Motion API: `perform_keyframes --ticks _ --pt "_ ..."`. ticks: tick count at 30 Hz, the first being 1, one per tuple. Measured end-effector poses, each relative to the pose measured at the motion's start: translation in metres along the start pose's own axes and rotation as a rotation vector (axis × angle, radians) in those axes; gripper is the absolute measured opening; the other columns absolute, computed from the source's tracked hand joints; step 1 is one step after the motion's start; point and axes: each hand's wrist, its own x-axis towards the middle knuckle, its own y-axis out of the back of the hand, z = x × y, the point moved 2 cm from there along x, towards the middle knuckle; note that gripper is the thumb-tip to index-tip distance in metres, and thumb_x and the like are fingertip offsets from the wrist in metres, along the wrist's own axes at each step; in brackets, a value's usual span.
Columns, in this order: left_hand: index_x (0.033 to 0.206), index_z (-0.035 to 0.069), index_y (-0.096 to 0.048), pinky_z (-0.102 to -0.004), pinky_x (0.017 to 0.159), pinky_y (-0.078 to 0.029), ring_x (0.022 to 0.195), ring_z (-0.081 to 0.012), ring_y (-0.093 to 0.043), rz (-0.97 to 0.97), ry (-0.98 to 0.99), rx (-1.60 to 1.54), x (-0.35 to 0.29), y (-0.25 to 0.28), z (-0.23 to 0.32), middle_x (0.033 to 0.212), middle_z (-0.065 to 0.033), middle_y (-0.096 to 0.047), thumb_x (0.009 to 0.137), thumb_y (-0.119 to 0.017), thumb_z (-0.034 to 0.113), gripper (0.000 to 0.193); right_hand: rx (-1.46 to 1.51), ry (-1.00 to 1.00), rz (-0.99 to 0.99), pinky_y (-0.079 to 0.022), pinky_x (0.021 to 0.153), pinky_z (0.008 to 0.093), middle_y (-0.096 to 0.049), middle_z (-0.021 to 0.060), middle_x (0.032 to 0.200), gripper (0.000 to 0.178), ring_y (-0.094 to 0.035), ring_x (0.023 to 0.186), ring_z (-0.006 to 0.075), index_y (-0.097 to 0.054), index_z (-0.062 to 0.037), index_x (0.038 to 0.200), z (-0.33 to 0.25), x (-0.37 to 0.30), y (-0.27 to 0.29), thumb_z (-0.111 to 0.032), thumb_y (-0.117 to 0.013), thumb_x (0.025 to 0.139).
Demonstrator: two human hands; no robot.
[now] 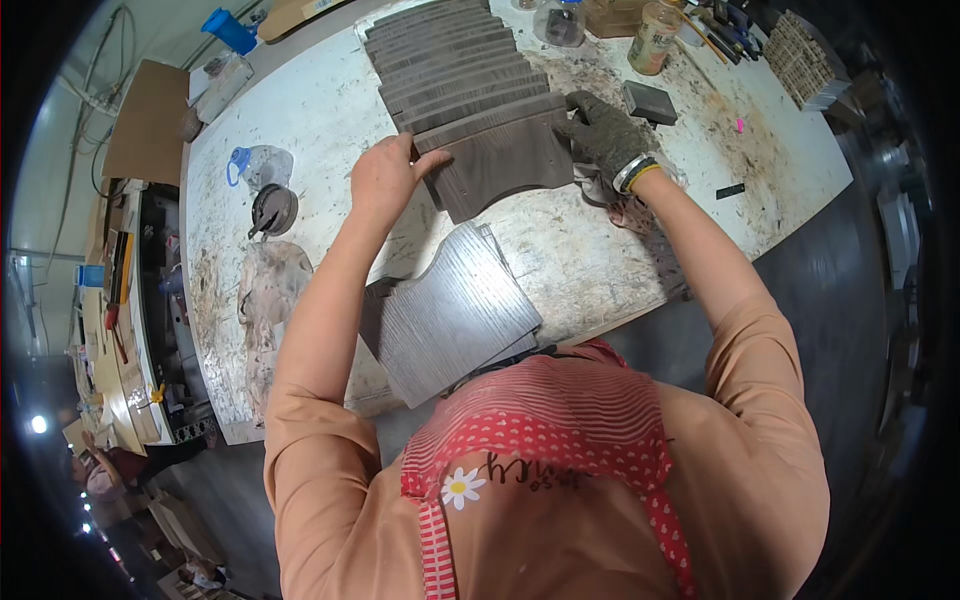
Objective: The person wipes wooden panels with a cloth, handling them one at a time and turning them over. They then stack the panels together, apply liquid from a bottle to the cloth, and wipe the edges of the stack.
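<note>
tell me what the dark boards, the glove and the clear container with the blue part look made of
Dark boards: probably wood or wood-look panel, satin; streaky grain shows, though it could be a printed surface.
Glove: likely fabric, matte and soiled; it looks dull and soft.
Clear container: seems plastic, glossy; see-through with bright highlights.

Glare on grey board (458, 312) — edges dark, warped.

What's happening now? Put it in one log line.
left hand: bare, at left edge of front panel | right hand: gloved, at its right edge | more panels: lined up behind
</note>
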Motion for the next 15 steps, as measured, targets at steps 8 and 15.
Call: perform_keyframes --ticks 8,15 --pt "0.083 0.002 -0.062 -0.0366 0.069 -0.049 0.079 -0.0274 -0.064 -0.065 0.015 -0.302 -0.032 0.021 -0.033 0.081 -0.0110 -0.065 0.083 -0.066 0.036 0.034 0.030 -0.211 -0.065 -0.048 0.081 0.0394 -0.065 0.0196 0.102 0.041 -0.064 0.091 0.0319 -0.055 -0.0042 0.114 -0.001 -0.018 -0.006 -0.033 -0.059 0.086" --pt "0.122 0.010 -0.057 -0.0433 0.099 -0.039 0.124 -0.0367 -0.045 -0.280 -0.186 -0.339 -0.189 0.087 -0.011 0.132 -0.0167 -0.050 0.061 -0.081 0.034 0.070 0.101 0.345 -0.209 -0.051 0.071 0.0408 -0.063 0.0158 0.094 0.028 -0.063 0.083 0.0314 -0.055 -0.0057 0.111 -0.044 -0.123 -0.039 -0.023 -0.058 0.089"
